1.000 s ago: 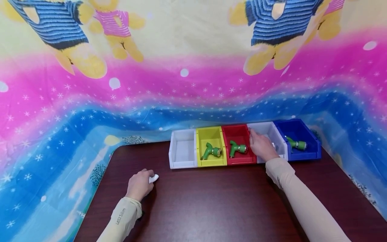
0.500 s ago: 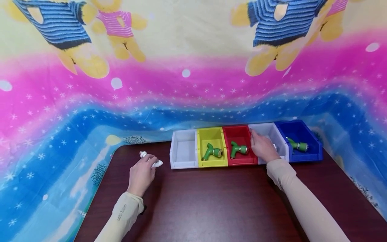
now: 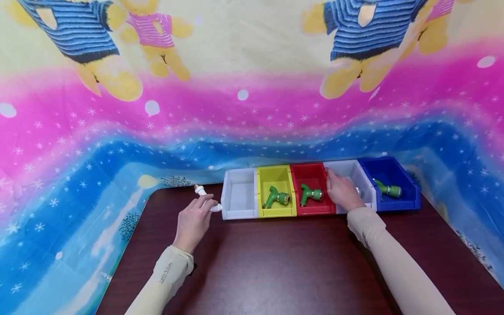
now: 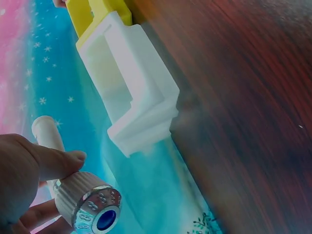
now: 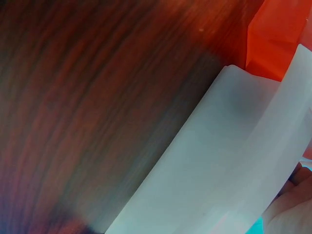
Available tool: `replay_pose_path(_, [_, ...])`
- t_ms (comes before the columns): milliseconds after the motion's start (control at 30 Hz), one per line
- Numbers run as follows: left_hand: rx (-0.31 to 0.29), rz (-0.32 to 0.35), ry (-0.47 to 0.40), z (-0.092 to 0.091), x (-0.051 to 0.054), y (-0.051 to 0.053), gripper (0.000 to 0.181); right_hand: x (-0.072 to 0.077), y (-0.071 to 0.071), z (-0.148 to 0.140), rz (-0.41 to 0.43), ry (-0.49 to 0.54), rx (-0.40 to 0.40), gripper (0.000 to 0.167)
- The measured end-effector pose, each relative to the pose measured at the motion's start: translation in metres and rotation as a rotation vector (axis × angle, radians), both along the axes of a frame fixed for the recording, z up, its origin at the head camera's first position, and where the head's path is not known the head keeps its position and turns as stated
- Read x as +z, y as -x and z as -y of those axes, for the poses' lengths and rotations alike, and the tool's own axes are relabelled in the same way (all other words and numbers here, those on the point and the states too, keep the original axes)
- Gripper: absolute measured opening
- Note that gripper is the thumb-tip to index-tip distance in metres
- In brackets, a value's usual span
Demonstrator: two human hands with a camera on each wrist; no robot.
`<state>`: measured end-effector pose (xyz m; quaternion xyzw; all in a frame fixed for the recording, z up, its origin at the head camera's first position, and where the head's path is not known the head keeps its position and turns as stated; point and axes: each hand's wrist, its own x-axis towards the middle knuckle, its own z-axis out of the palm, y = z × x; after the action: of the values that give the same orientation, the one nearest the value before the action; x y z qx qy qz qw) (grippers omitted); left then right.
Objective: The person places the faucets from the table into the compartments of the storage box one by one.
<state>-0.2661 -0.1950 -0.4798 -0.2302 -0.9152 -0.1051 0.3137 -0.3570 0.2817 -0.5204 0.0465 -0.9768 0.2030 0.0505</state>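
Observation:
My left hand [image 3: 194, 221] grips a white tap [image 3: 201, 191] just left of the row of bins. In the left wrist view the tap [image 4: 80, 195] shows a ribbed collar, a chrome ring and a blue centre, with the thumb across its body. The left white bin [image 3: 239, 192] stands close to the tap's right end. My right hand [image 3: 343, 190] reaches into the right white bin [image 3: 366, 199], its fingertips by the wall shared with the red bin. Part of a white thing [image 3: 358, 190] shows beside it; the hand hides the rest, and its hold cannot be made out.
Green taps lie in the yellow bin [image 3: 271, 176], the red bin [image 3: 307, 175] and the blue bin [image 3: 387, 168], one in each. The bins stand side by side at the back of the dark wood table [image 3: 275, 262], before a patterned cloth [image 3: 252, 118].
My left hand has lifted the white tap and carried it right and away from me, towards the left white bin. The right hand stays in place.

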Motion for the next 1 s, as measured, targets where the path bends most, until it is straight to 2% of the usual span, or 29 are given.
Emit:
replay_pose_path(267, [-0.036, -0.003, -0.006, -0.009, 0.002, 0.005, 0.038, 0.001, 0.0, 0.0, -0.001, 0.01, -0.004, 0.051])
replay_pose_path(433, [-0.045, 0.004, -0.072, -0.013, 0.003, 0.006, 0.047, 0.002, 0.0, 0.0, 0.017, 0.005, -0.009, 0.051])
replay_pose_path(533, [-0.063, -0.011, -0.115, -0.015, 0.003, 0.008, 0.044, 0.001, 0.0, 0.0, 0.027, 0.008, -0.011, 0.052])
replay_pose_path(733, [-0.091, -0.016, -0.134, -0.015, 0.002, 0.008, 0.034, 0.0, 0.0, 0.0, 0.004, 0.003, 0.0, 0.05])
replay_pose_path(1000, [-0.124, -0.045, -0.223, -0.016, 0.002, 0.009, 0.037, 0.0, 0.0, 0.0, 0.035, 0.01, -0.013, 0.054])
